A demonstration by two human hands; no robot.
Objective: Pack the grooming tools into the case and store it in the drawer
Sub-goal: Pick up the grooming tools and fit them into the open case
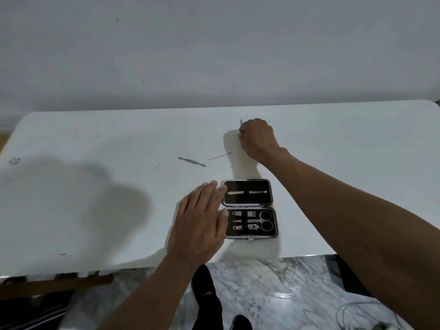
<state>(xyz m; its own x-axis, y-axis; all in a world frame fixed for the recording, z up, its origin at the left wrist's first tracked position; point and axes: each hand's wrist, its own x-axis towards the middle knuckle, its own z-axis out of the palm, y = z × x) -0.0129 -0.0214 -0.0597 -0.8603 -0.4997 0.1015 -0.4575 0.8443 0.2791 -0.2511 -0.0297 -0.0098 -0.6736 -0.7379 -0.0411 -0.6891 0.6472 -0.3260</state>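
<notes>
The brown case (238, 198) lies open, 2 halves flat, long axis left-right, with scissors (264, 220) and clippers (247, 226) strapped inside. The left hand (198, 225) lays straight fingers against its left edge. Beyond it, the right hand (258, 139) curls its fingers around a thin metal tool (241, 121), tip pointing up.

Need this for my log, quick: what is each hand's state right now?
Left hand: open, fingers straight, at the left edge of the case.
Right hand: closed, holding a thin tool.
</notes>
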